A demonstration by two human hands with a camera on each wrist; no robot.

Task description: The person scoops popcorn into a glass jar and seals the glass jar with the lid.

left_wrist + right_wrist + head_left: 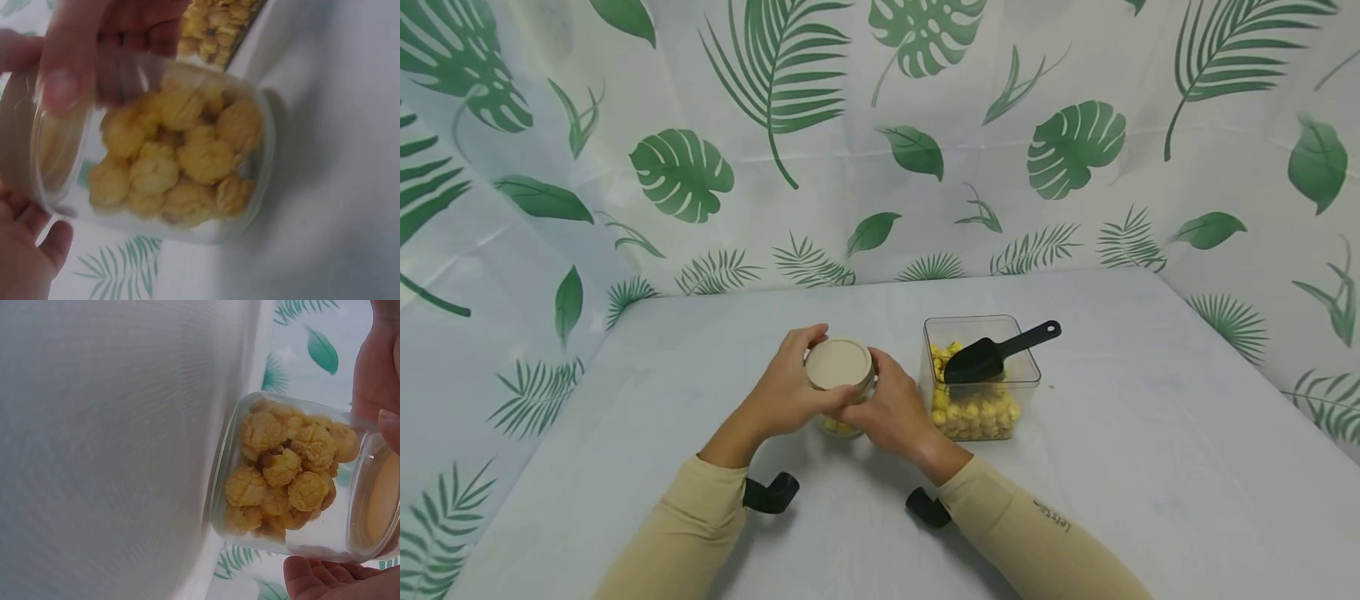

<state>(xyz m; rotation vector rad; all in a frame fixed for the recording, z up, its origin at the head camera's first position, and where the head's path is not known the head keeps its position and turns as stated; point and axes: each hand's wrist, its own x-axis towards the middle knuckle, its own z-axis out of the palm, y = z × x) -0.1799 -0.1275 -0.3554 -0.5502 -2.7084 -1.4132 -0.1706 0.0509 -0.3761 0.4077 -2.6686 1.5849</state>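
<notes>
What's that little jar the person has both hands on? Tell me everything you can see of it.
The jar is small, round and clear, glass or plastic by its look, capped with a flat beige lid. Its lower part holds yellow popcorn-like puffs; the upper part is empty. It stands upright on the white table, left of a clear square tub. The left hand and right hand grip it around the lid.

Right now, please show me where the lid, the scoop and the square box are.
lid [838, 364]: head view, middle of its flat top.
scoop [976, 362]: head view, on the black bowl of it.
square box [979, 425]: head view, on its clear front wall.
</notes>
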